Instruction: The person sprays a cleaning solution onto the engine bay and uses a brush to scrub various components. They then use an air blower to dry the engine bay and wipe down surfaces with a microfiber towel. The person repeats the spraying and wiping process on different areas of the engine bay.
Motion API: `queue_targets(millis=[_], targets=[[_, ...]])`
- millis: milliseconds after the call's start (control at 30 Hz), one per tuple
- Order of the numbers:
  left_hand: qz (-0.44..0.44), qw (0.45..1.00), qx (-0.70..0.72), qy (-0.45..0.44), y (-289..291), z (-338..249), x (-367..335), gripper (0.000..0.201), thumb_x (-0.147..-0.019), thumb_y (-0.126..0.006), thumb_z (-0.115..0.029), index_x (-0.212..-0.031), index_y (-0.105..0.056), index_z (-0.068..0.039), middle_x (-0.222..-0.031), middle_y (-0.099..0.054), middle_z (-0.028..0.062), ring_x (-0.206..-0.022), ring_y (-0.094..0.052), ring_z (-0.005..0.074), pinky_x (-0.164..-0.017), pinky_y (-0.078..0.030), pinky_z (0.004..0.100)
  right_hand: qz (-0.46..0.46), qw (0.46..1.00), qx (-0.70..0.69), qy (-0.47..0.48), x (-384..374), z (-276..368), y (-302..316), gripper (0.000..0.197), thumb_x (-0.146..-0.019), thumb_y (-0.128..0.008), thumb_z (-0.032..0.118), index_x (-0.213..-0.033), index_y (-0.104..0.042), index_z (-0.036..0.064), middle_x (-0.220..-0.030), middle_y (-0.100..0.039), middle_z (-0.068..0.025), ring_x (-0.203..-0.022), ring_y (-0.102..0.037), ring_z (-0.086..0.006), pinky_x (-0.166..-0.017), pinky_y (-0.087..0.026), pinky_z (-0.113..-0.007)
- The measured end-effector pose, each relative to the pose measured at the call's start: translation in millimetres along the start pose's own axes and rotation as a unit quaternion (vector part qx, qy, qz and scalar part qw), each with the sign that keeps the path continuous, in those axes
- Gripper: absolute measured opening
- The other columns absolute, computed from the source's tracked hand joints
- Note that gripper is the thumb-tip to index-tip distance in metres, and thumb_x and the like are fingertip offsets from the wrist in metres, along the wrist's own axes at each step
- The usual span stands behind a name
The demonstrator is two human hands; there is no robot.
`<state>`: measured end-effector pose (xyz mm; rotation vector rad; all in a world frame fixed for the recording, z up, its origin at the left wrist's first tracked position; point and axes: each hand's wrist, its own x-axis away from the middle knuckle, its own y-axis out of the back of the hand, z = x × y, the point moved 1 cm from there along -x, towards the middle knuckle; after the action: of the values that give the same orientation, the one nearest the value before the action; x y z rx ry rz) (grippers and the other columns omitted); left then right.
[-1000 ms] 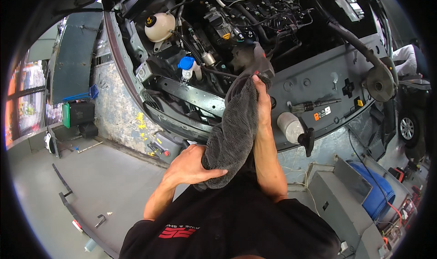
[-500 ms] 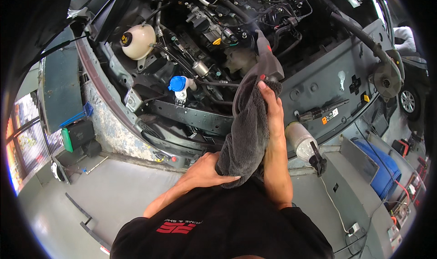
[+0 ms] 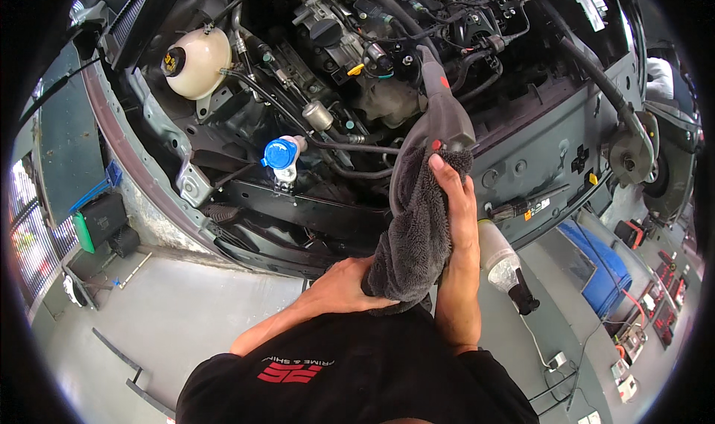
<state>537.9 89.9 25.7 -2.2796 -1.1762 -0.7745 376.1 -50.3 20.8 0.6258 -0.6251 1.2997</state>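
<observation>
My right hand [image 3: 460, 208] is closed round the upper handle of a grey steam gun [image 3: 441, 111], through a dark grey plush towel [image 3: 410, 249] draped over it. The thumb lies by a red button. Lower down, my left hand [image 3: 344, 284] grips the bunched towel, fingers partly hidden behind it. The gun's narrow nozzle points away from me into the engine bay, its tip near the engine [image 3: 477, 26] and its hoses. How much of the gun's handle runs under the towel is hidden.
At left stand a cream coolant tank [image 3: 199, 63] and a blue filler cap [image 3: 279, 154]. A brush [image 3: 514, 209] lies on the dark front panel [image 3: 514, 156], right of my hands. Below it is a spray bottle [image 3: 500, 256]. A blue bin [image 3: 596, 264] stands farther right.
The view has shifted, and the gun, towel and both hands sit slightly lower and farther right in it. Pale mist by the nozzle tip is no longer visible. Both grips look unchanged.
</observation>
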Motion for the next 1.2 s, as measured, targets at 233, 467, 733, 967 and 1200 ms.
queue_targets(millis=[233, 467, 733, 967, 1200], targets=[[0.006, 1.0, 0.018, -0.02, 5.1, 4.6, -2.0, 0.069, -0.078, -0.08, -0.042, -0.128, -0.06, 0.001, -0.111, -0.072, 0.024, -0.109, -0.067, 0.0418, -0.097, -0.052, 0.0464, 0.071, 0.997, -0.02, -0.021, -1.3, 5.0, -7.4, 0.035, -0.09, -0.076, 0.034, -0.1, -0.072, 0.0008, -0.089, -0.067, -0.003, -0.08, -0.063, -0.0113, -0.074, -0.048, -0.026], [0.006, 0.999, 0.02, -0.047, 1.4, 6.6, -4.2, 0.068, -0.078, -0.081, -0.039, -0.128, -0.06, 0.0, -0.112, -0.072, 0.0234, -0.108, -0.067, 0.0421, -0.096, -0.053, 0.0459, 0.018, 0.998, -0.045, -0.035, 14.4, 6.2, -0.8, 0.039, -0.087, -0.079, 0.035, -0.104, -0.07, 0.0005, -0.089, -0.068, -0.004, -0.079, -0.063, -0.0126, -0.073, -0.049, -0.027], [0.022, 0.998, -0.006, -0.051, -3.2, 10.9, -8.4, 0.07, -0.077, -0.08, -0.04, -0.13, -0.059, 0.0, -0.116, -0.07, 0.0255, -0.112, -0.065, 0.0425, -0.098, -0.052, 0.0464, 0.039, 0.995, -0.08, -0.046, 19.3, -2.7, 16.8, 0.038, -0.089, -0.076, 0.033, -0.107, -0.071, 0.0007, -0.094, -0.069, -0.0043, -0.084, -0.064, -0.0145, -0.078, -0.05, -0.029], [0.02, 0.998, -0.031, -0.057, -7.2, 14.2, -13.2, 0.069, -0.075, -0.081, -0.04, -0.127, -0.06, 0.001, -0.113, -0.07, 0.0266, -0.109, -0.065, 0.0439, -0.096, -0.052, 0.0486, -0.019, 0.999, -0.024, -0.013, 21.1, -21.4, 26.9, 0.041, -0.092, -0.073, 0.036, -0.109, -0.072, -0.0011, -0.098, -0.07, -0.0062, -0.092, -0.065, -0.0169, -0.087, -0.05, -0.031], [0.013, 0.997, -0.049, -0.061, -11.0, 13.6, -15.9, 0.069, -0.073, -0.081, -0.039, -0.126, -0.061, 0.001, -0.112, -0.07, 0.027, -0.108, -0.065, 0.044, -0.095, -0.053, 0.0486, 0.048, 0.997, -0.046, -0.046, 19.3, -18.9, 34.7, 0.044, -0.094, -0.069, 0.035, -0.115, -0.071, -0.0032, -0.1, -0.07, -0.0082, -0.096, -0.066, -0.0187, -0.091, -0.049, -0.032]])
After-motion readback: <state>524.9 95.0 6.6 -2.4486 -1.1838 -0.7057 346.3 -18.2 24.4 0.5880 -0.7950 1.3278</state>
